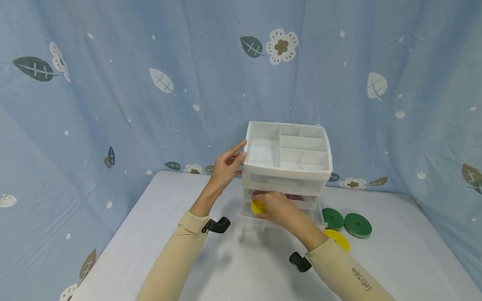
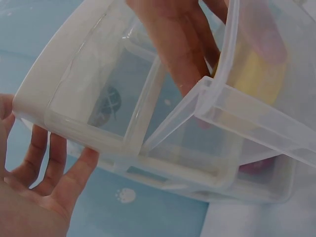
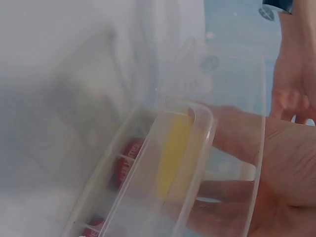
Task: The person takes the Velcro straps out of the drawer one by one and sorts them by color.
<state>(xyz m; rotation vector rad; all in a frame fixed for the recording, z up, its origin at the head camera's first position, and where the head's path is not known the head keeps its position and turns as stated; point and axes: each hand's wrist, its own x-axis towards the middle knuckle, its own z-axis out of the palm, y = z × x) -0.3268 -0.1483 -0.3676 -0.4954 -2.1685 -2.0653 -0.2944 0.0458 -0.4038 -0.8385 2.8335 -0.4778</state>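
A white plastic drawer unit (image 1: 288, 170) with clear drawers stands on the table. My left hand (image 1: 224, 170) touches its left side with spread fingertips. One lower clear drawer (image 1: 252, 224) is pulled out towards me. Inside it my right hand (image 1: 278, 209) grips a flat yellow roll (image 1: 258, 207), which looks like wound ribbon. The left wrist view shows the yellow roll (image 2: 259, 74) and right-hand fingers (image 2: 180, 47), partly through clear plastic. Red rolls (image 3: 129, 160) with white lettering show through the plastic in the right wrist view. The exact fingertip contact is partly hidden.
Right of the unit, two green rolls (image 1: 358, 225) lie flat on the table. Another yellow roll (image 1: 337, 239) lies in front of them, partly behind my right forearm. The unit's top is a divided tray (image 1: 303, 144). A blue patterned curtain (image 1: 211, 78) hangs behind the table.
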